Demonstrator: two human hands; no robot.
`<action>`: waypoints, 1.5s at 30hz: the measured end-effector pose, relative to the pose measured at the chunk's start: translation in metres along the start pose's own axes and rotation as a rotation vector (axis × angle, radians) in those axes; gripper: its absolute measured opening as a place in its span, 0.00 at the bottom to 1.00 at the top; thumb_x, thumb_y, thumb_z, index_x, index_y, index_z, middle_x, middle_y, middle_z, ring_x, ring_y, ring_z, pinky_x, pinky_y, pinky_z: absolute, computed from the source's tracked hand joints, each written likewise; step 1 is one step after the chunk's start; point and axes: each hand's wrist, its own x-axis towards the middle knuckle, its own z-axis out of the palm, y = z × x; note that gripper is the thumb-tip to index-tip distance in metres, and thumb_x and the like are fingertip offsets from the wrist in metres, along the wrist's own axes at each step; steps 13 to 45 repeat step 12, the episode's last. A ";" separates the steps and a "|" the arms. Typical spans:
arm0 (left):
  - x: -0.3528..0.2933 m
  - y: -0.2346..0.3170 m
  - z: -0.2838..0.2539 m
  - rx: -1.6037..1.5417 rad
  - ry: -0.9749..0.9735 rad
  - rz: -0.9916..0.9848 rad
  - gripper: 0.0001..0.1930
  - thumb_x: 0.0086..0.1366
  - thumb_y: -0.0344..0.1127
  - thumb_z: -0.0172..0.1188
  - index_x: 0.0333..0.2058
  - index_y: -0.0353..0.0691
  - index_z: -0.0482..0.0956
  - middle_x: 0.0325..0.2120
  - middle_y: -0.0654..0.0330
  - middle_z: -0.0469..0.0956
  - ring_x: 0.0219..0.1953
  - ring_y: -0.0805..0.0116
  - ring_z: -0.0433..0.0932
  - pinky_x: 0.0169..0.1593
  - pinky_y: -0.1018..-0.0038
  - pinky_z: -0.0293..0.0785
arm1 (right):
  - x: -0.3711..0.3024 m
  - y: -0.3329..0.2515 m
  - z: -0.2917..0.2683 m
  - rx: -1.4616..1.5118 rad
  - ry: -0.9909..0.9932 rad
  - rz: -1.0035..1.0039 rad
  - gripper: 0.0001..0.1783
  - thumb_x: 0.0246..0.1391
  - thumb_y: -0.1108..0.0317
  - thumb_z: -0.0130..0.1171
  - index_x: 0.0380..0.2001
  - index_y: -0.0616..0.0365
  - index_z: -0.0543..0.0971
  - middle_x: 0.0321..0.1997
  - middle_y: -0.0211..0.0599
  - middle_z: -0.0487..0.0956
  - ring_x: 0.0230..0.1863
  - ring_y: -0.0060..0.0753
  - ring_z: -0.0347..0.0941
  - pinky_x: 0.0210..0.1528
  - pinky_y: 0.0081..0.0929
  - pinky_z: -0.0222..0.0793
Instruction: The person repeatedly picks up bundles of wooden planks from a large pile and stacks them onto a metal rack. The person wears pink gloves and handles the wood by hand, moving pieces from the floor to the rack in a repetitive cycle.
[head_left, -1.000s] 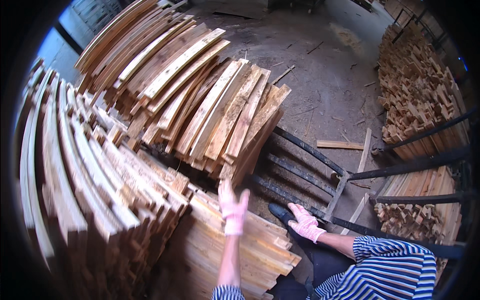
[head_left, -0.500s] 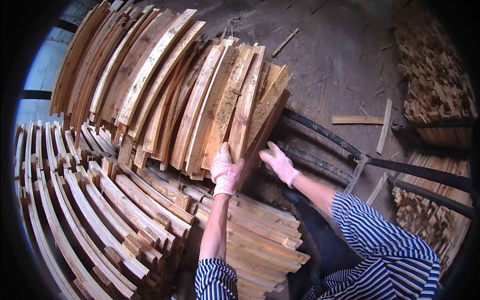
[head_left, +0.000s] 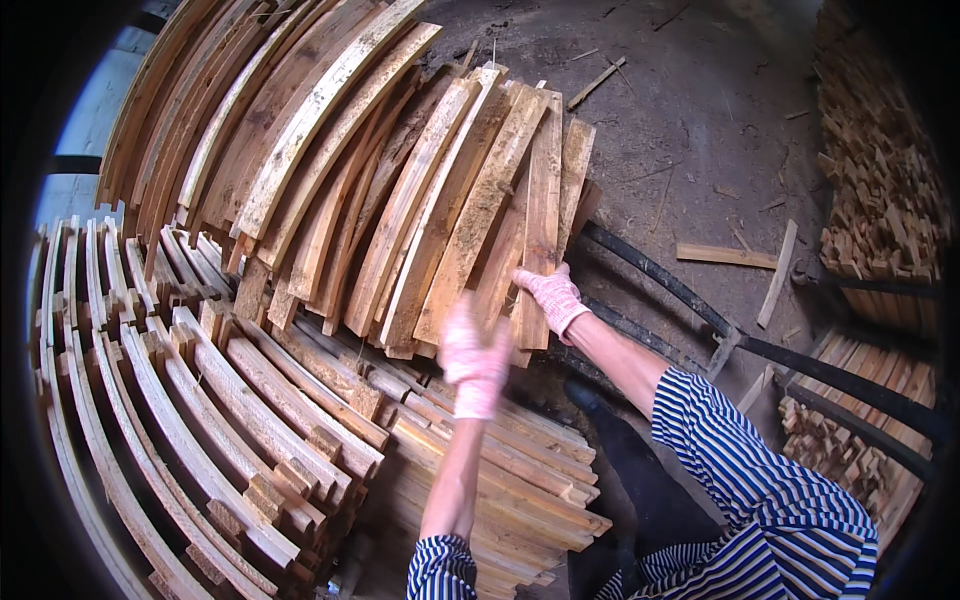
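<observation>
My right hand (head_left: 551, 298), in a pink-and-white knit glove, is closed on the near part of a wooden board (head_left: 543, 190) at the right end of the upper stack. Its fingers lie over the board's face and edge. Just left of it, my left hand (head_left: 474, 368) wears the same kind of glove and is blurred by motion. Its thumb stands apart from the fingers, and nothing shows in it. It is close to the near ends of the boards, beside a rough-edged board (head_left: 487, 200).
Lower left, curved-looking strips (head_left: 205, 430) are piled in crossed layers. More boards (head_left: 500, 470) lie below my hands. A black metal frame (head_left: 660, 285) runs to the right. Loose sticks (head_left: 778, 272) lie on the floor, near stacked wood (head_left: 880, 190) at far right.
My right hand has moved left and taken hold of the board. That board has shifted right, apart from its neighbour. My left hand has come off the board ends and drawn back.
</observation>
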 end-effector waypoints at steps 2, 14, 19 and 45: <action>0.032 -0.005 -0.012 0.481 0.136 -0.148 0.62 0.51 0.70 0.68 0.73 0.38 0.48 0.73 0.44 0.50 0.75 0.45 0.47 0.76 0.51 0.42 | 0.003 0.005 0.003 0.005 -0.064 0.022 0.72 0.42 0.40 0.74 0.75 0.65 0.40 0.71 0.67 0.61 0.71 0.55 0.62 0.70 0.38 0.60; 0.072 0.002 -0.015 0.552 -0.185 -0.327 0.61 0.51 0.60 0.75 0.75 0.50 0.45 0.69 0.44 0.61 0.68 0.44 0.63 0.72 0.51 0.57 | 0.013 0.012 -0.005 0.064 -0.044 -0.006 0.64 0.41 0.50 0.79 0.70 0.70 0.51 0.65 0.57 0.71 0.63 0.44 0.71 0.63 0.35 0.70; 0.072 0.002 -0.015 0.552 -0.185 -0.327 0.61 0.51 0.60 0.75 0.75 0.50 0.45 0.69 0.44 0.61 0.68 0.44 0.63 0.72 0.51 0.57 | 0.013 0.012 -0.005 0.064 -0.044 -0.006 0.64 0.41 0.50 0.79 0.70 0.70 0.51 0.65 0.57 0.71 0.63 0.44 0.71 0.63 0.35 0.70; 0.072 0.002 -0.015 0.552 -0.185 -0.327 0.61 0.51 0.60 0.75 0.75 0.50 0.45 0.69 0.44 0.61 0.68 0.44 0.63 0.72 0.51 0.57 | 0.013 0.012 -0.005 0.064 -0.044 -0.006 0.64 0.41 0.50 0.79 0.70 0.70 0.51 0.65 0.57 0.71 0.63 0.44 0.71 0.63 0.35 0.70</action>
